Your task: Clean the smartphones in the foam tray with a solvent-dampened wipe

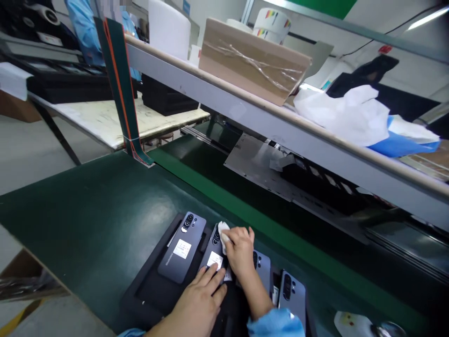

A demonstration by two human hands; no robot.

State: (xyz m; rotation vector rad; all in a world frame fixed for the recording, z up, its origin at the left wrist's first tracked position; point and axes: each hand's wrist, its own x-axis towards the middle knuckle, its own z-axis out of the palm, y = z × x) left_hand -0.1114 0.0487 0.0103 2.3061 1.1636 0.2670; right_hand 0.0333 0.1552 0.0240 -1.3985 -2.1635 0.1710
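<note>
My right hand (240,248) pinches a crumpled white cloth (223,235) against the camera end of a grey-blue smartphone (209,249), which lies back up. My left hand (196,302) is stretched flat, its fingertips on the lower part of that phone near a white label (214,259). To the left lies another smartphone (175,262) with a label on its back. Two more phones sit on the right, one smartphone (263,270) partly behind my right forearm and one smartphone (294,299) beyond it. A black tray (147,285) holds them; my hands cover part of it.
The tray rests on a green-topped workbench (94,206). Above the back runs a shelf (245,107) carrying a cardboard box (252,61), rolls and white wrapping (343,112). A green post (117,84) stands at back left. A person's blue sleeve (84,32) shows behind.
</note>
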